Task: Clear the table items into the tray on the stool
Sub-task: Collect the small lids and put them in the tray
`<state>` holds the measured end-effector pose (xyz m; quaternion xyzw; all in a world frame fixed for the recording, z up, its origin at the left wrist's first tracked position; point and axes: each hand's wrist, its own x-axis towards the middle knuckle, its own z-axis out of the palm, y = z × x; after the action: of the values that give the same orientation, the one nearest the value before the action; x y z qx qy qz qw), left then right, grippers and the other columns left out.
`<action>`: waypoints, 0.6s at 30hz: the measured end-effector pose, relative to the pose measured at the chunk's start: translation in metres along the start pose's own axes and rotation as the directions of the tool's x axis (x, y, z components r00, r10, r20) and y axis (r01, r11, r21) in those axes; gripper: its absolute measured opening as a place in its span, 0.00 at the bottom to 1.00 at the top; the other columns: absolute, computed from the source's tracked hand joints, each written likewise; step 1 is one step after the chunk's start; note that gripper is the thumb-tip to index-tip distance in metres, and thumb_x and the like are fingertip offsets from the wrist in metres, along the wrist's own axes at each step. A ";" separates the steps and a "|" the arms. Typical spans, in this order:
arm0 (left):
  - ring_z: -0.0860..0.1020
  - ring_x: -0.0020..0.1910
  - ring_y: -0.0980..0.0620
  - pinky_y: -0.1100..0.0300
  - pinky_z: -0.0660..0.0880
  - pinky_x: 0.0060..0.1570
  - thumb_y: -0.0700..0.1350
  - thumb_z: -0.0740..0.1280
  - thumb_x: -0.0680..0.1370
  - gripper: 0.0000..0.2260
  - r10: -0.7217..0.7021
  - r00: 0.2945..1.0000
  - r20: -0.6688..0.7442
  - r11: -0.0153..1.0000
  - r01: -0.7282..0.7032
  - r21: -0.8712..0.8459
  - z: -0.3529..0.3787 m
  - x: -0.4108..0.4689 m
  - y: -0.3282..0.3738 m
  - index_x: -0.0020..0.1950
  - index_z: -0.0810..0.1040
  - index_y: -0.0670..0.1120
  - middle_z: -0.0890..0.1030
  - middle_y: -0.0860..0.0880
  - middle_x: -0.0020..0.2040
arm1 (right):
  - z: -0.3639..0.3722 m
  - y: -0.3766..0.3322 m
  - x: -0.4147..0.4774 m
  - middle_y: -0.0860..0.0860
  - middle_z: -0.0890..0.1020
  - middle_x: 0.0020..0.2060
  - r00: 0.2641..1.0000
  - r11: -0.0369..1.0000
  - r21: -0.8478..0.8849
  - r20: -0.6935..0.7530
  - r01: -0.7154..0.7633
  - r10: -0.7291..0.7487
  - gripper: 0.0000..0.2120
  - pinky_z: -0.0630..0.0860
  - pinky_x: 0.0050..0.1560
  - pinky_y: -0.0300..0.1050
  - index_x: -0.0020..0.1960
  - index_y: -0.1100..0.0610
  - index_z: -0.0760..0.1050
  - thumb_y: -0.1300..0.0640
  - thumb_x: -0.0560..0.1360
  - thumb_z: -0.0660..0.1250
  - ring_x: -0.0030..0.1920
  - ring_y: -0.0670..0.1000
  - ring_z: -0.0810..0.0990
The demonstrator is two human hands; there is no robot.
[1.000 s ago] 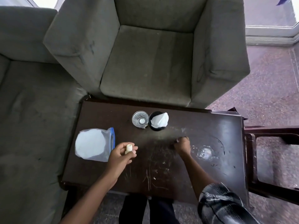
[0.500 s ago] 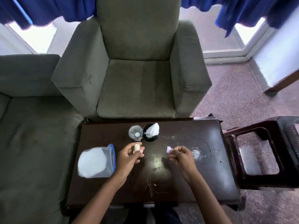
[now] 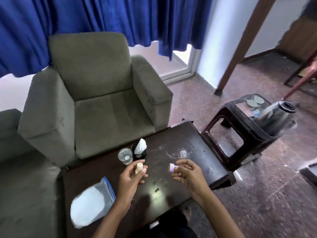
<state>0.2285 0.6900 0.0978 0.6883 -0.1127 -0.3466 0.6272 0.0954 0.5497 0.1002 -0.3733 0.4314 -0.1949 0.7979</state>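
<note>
Both hands have lifted clear of the dark table (image 3: 164, 141) since half a second ago, and the view has swung right, bringing the stool and its tray into sight.

At the near left of the table lies a zip bag (image 3: 92, 206) with a blue seal, filled with something white. Just right of it the left hand (image 3: 132, 177) is raised above the tabletop, forearm reaching in from the near edge. Its fingers and thumb are curled round a small cream bottle (image 3: 138, 168) held upright, whose surface is too blurred to read.

Beyond that hand a clear drinking glass (image 3: 125, 156) stands beside a black cup (image 3: 140, 154) holding a white tissue, the two touching or nearly so.

The right hand (image 3: 187, 174) hovers level with the left, well apart from it and palm turned inward. Thumb and forefinger pinch a small purple cap (image 3: 171, 168), and the other fingers are loosely bent. Behind it a clear glass dish (image 3: 181, 152) sits on the table.

Off the table's right end stands a dark plastic stool (image 3: 240, 127) carrying a clear tray (image 3: 243, 100). In the tray a dark jug (image 3: 274, 117) leans, its mouth toward the far right, next to round grey pieces that are blurred.
</note>
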 end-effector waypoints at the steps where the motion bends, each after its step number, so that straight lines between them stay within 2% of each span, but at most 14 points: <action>1: 0.78 0.31 0.61 0.69 0.74 0.30 0.33 0.66 0.75 0.11 -0.002 1.000 0.019 1.000 0.002 -0.004 0.004 -0.004 -0.001 0.50 0.79 0.48 0.82 0.48 0.43 | -0.006 0.000 -0.008 0.60 0.77 0.32 1.000 1.000 -0.007 -0.019 0.011 -0.011 0.08 0.76 0.28 0.40 0.43 0.64 0.74 0.74 0.70 0.65 0.27 0.52 0.76; 8: 0.80 0.35 0.54 0.67 0.75 0.33 0.34 0.65 0.76 0.12 -0.014 0.981 0.196 1.000 0.018 -0.020 0.062 -0.024 0.000 0.54 0.78 0.48 0.85 0.47 0.47 | -0.064 -0.019 -0.042 0.58 0.81 0.31 0.991 0.996 0.028 -0.113 0.081 -0.077 0.06 0.78 0.31 0.39 0.43 0.65 0.77 0.73 0.71 0.64 0.29 0.51 0.80; 13: 0.81 0.34 0.55 0.67 0.76 0.32 0.33 0.64 0.76 0.12 0.005 0.954 0.299 1.000 -0.003 -0.007 0.133 -0.038 -0.001 0.54 0.77 0.47 0.85 0.46 0.47 | -0.121 -0.045 -0.056 0.59 0.82 0.31 0.982 0.986 0.101 -0.149 0.135 -0.119 0.08 0.79 0.32 0.40 0.44 0.66 0.77 0.75 0.70 0.63 0.29 0.51 0.81; 18: 0.81 0.37 0.56 0.66 0.77 0.36 0.35 0.65 0.76 0.11 -0.002 0.934 0.358 1.000 0.003 -0.002 0.225 -0.057 -0.009 0.55 0.77 0.46 0.85 0.47 0.49 | -0.200 -0.080 -0.071 0.61 0.82 0.30 0.980 0.979 0.138 -0.149 0.150 -0.129 0.09 0.80 0.33 0.41 0.45 0.67 0.76 0.74 0.72 0.59 0.29 0.52 0.82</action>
<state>0.0452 0.5488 0.1147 0.6130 -0.2234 -0.4671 0.5967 -0.1091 0.4571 0.1302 -0.3276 0.4429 -0.3078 0.7757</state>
